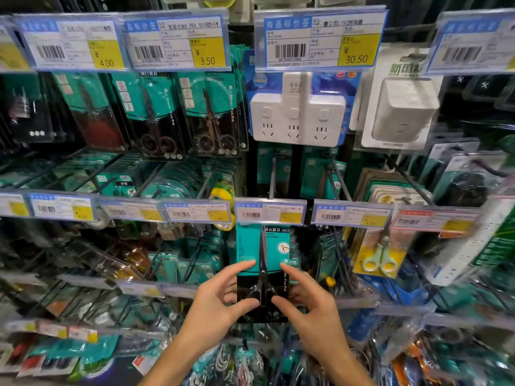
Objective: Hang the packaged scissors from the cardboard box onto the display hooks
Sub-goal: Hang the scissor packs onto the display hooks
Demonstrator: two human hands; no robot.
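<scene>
I'm seeing the left hand (pixel 220 298) and right hand (pixel 308 299) pinching the packaged scissors (pixel 262 270) from both sides, lower centre of frame. Pack is sitting upright, its top tucking under a price tag (pixel 269 214). White power strip (pixel 297 118) is hanging above.

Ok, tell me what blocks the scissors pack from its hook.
The price tag holder covers the top edge of the scissors pack, gripped by left hand and right hand. The hook itself isn't visible.

Scissors pack (pixel 262 263) teal over black; price tags (pixel 323 43) blue-yellow.
</scene>
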